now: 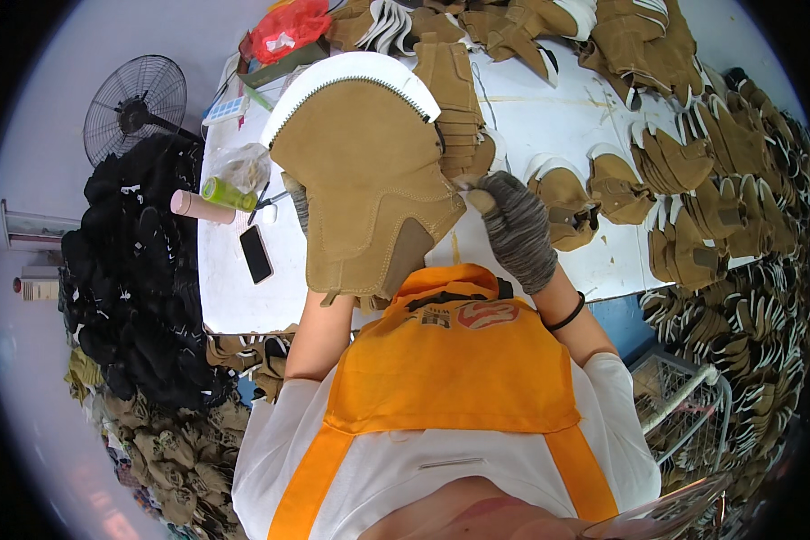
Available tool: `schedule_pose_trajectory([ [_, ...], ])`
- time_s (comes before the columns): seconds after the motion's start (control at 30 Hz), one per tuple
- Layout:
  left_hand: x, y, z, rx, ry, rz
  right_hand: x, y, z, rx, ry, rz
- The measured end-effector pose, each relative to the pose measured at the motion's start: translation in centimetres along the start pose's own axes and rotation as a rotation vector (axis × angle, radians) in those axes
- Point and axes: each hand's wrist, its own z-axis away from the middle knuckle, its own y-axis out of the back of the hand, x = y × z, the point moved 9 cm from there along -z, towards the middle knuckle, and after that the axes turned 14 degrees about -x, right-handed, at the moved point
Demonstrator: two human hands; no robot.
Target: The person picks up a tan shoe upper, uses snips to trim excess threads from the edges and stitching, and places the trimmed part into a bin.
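Note:
A tan suede shoe upper (360,180), with a white curved strip (355,67) stitched along its rounded far edge, is raised above the table in front of me. My left hand (297,202), in a grey knitted glove, holds it from behind; most of that hand is hidden by the upper. My right hand (520,232), in a matching fingerless glove, is closed beside the upper's right edge, thumb against curled fingers. What it may pinch is too small to make out.
The white table (549,99) bears stacked tan uppers (450,99) and rows of others (675,157) at right. On its left lie a phone (256,254), a pink bottle (202,207) and a green bottle (229,194). Black uppers (135,270) pile beside a fan (135,110).

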Motion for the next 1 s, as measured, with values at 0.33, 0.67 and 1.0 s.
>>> schedule_pose_trajectory([
  [0.33, 0.4, 0.1, 0.4, 0.010, -0.028, 0.022, 25.2, -8.1, 16.2, -0.348, -0.711, 0.346],
  [0.67, 0.1, 1.0, 0.1, 0.018, -0.041, 0.022, 20.1, -5.1, 11.3, -0.075, -0.607, -0.074],
  [1.0, 0.2, -3.5, 1.1, 0.044, -0.055, -0.373, -4.8, -1.3, -2.6, 0.066, 0.063, -0.285],
])
